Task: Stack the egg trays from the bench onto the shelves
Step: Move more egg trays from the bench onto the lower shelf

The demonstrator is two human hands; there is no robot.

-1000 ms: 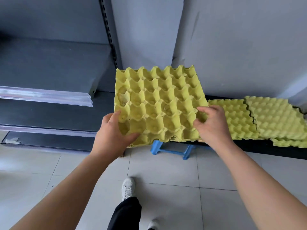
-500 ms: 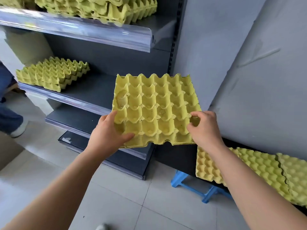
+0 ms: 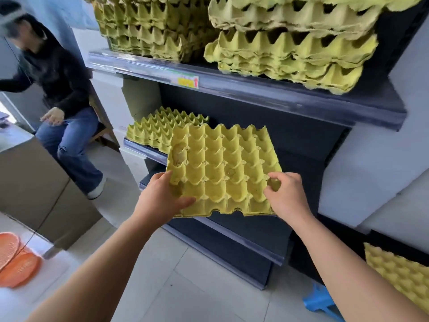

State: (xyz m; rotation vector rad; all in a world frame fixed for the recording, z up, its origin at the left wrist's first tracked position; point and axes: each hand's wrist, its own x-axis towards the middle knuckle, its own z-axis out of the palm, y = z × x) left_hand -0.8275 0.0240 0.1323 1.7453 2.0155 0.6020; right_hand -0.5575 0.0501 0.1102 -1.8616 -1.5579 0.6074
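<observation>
The left grip (image 3: 162,198) clasps the near-left corner of a yellow egg tray (image 3: 222,168), thumb on top. The right grip (image 3: 287,196) pinches its near-right edge, fingers curled into a cup. The tray is held tilted in the air before the middle shelf (image 3: 145,151). At its 10 o'clock a low tray stack (image 3: 157,131) sits on that shelf. At 12 o'clock taller stacks (image 3: 290,49) fill the upper shelf (image 3: 255,91), and at 4 o'clock lie more trays (image 3: 399,275).

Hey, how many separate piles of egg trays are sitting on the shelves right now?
3. On the upper shelf, a left pile and a right pile; on the middle shelf, a third pile, partly behind the held tray. Others may sit out of frame.
</observation>
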